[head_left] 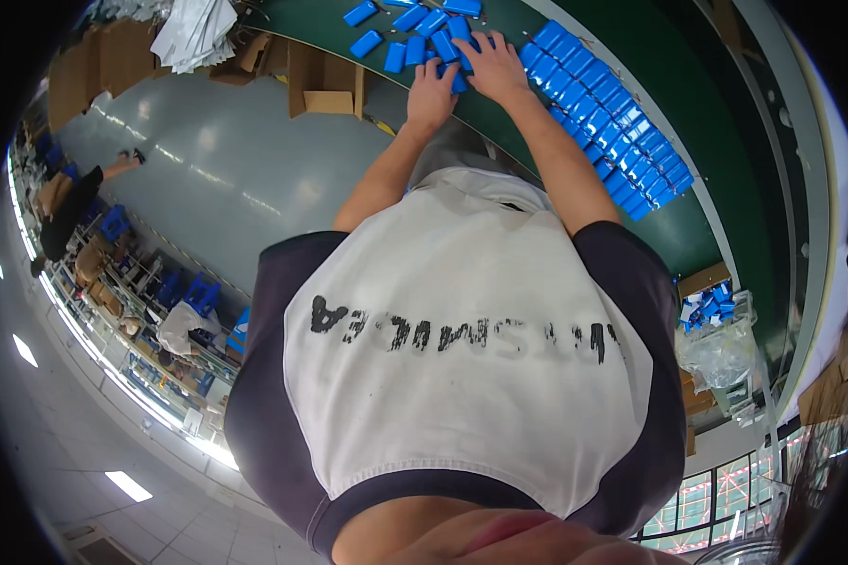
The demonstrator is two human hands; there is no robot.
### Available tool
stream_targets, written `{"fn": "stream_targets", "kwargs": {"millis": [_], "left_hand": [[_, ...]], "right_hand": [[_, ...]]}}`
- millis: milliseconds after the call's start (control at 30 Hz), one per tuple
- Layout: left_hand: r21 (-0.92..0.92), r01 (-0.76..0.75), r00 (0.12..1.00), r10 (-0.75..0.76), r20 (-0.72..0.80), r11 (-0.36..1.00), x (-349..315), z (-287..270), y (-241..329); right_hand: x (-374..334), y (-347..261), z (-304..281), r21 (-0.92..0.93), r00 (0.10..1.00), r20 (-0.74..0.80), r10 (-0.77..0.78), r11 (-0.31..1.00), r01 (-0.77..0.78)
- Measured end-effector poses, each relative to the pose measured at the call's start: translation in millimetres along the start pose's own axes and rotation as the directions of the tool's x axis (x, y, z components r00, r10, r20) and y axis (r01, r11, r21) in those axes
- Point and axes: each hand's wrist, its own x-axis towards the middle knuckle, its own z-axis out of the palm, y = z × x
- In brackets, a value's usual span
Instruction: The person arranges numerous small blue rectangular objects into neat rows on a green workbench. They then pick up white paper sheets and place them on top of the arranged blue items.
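Blue packs (443, 44) lie loose on the green counter (301, 19), scattered at odd angles at the top of the view, right at both hands. Left hand (430, 99): fingers bent narrow, at a pack in front of it; can't tell if it's gripped. Right hand (497, 71): just right of the left one, fingers fanned over the near packs; can't tell whether they pinch one. To the right, a block of blue packs (608, 118) sits in tight slanted rows, partly behind the right forearm. Farther right, a cardboard box (707, 279) holds more small blue pieces (713, 307), clear plastic bag (721, 353) just beside it. Left, an open cardboard box (332, 102) stands next to the counter edge; white sheets or bags (193, 36) pile up past it. Grey floor (245, 141) beyond, then another person (71, 215) in dark clothing near blue stools (201, 294).
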Motion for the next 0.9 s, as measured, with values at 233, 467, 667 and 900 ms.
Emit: {"fn": "stream_targets", "kwargs": {"millis": [233,467,667,900], "left_hand": [[-0.094,-0.010,0.986,0.025,0.164,0.995,-14.1,-4.9,-13.1],[-0.205,-0.184,0.941,0.233,0.246,0.961,-18.8,6.6,-12.7],[-0.254,-0.377,0.863,0.437,0.252,0.891,9.3,24.7,21.9],[-0.243,-0.356,0.868,0.416,0.271,0.902,24.7,21.9,29.1]], "right_hand": [[-26.7,-0.4,17.9,0.011,0.999,0.040,0.006,1.000,-0.006],[-86.7,-10.8,26.7,-0.095,0.997,0.006,0.078,0.993,-0.077],[-122.8,18.6,17.8,-0.137,0.971,-0.146,0.192,0.968,-0.212],[-132.2,14.9,5.7,-0.013,0.953,-0.098,0.287,0.957,-0.290]]}}
